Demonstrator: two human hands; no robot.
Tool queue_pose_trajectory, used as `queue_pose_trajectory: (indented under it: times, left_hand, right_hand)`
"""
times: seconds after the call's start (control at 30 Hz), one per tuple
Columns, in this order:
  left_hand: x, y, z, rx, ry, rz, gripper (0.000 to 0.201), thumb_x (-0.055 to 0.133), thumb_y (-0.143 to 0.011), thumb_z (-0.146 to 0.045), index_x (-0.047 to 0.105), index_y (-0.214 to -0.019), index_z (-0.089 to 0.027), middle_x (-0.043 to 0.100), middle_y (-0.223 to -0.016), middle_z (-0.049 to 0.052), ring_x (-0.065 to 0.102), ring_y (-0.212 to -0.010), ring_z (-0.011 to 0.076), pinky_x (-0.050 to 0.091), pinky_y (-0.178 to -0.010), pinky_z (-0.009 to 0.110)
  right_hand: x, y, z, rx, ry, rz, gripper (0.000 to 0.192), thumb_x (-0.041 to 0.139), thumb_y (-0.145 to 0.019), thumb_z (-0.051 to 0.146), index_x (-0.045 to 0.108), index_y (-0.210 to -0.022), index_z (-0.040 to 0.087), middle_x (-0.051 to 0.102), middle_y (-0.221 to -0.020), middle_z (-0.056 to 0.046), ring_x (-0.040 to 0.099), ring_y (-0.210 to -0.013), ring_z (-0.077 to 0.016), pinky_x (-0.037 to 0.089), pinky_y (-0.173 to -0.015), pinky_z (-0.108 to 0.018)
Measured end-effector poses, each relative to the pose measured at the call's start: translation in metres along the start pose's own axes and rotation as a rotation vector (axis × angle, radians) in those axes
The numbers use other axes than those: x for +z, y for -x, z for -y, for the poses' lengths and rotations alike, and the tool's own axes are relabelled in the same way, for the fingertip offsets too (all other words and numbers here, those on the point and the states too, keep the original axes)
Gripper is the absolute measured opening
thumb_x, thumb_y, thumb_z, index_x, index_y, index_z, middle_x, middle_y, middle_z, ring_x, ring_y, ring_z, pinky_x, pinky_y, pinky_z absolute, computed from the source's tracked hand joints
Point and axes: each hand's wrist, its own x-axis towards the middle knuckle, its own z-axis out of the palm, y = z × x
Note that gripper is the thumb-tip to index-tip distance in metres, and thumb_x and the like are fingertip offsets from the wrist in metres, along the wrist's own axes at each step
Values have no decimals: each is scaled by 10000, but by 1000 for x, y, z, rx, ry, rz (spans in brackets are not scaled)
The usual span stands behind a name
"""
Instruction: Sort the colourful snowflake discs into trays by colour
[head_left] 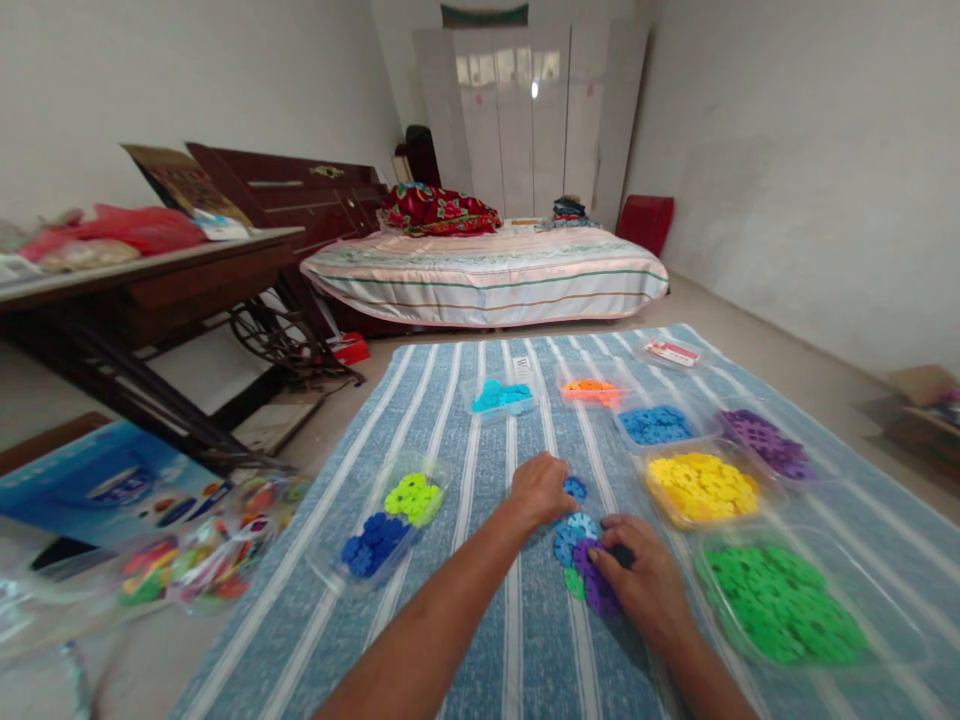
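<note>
Resting on a blue striped cloth (465, 420), two bare hands work at a small bunch of flat, flower-shaped plastic pieces (581, 560). The pieces are joined together — light blue, purple and a bit of green — and they lie flat on the cloth between the two hands.

The left hand (541, 490) lies palm down on the far side of the bunch, with its fingers curled over the blue edge. A single blue piece (575, 489) peeks out just beside its fingertips. I cannot tell if the fingers pinch anything.

The right hand (643, 580) lies on the near side. Its fingers are bent close together and press on the purple part of the bunch.

Clear trays stand all around on the cloth. To the right are a tray of yellow pieces (701, 487) and a big tray of green pieces (780, 602). Farther back are trays of blue pieces (656, 424), purple pieces (765, 440), orange pieces (591, 390) and light blue pieces (501, 396). To the left, one tray (390, 520) holds lime pieces and dark blue pieces side by side.

A bed (487, 270) stands behind the cloth, and a dark wooden table (150, 280) stands at the left.
</note>
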Motion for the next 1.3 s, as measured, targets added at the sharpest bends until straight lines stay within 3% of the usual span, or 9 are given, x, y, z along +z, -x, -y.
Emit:
queue_pose_trajectory:
  times: [0.27,0.47,0.73,1.13,1.3]
  left_hand:
    - [11,2,4,15,39,-50,320,726,-536,-241,629,-834,-180,625,-878,34,588,-854,211,432,-710,263]
    - [11,-1,22,-42,252,-140,92,662,-620,-205,589,-636,-150,566,-634,-26,566,-670,124,407,-592,203]
    - [8,10,40,-150,377,-137,131,576,-677,-157,633,-787,-117,563,-541,-35,558,-485,92,403,-477,173]
    - [11,8,33,-99,138,-41,149,652,-554,-181,695,-697,-176,654,-700,19,597,-741,178,433,-674,246]
    - [10,9,31,-81,148,-25,194,644,-564,-171,704,-749,-170,660,-720,14,592,-729,166,435,-660,232]
  right_hand:
    - [0,0,-4,7,10,5,165,585,-724,355,606,-650,209,637,-967,-74,560,-950,-224,405,-890,-375]
    - [1,1,-7,-9,13,7,185,585,-718,373,613,-635,210,642,-971,-75,563,-959,-223,410,-885,-371]
    - [1,2,-7,-18,30,-1,185,580,-724,378,617,-649,212,638,-961,-73,562,-959,-224,408,-897,-379]
    - [2,2,-10,-36,41,5,205,578,-736,390,617,-644,211,641,-959,-78,564,-960,-222,408,-896,-372]
    - [2,2,-11,-41,41,-2,202,573,-734,385,616,-639,213,641,-958,-75,563,-956,-223,411,-893,-377]
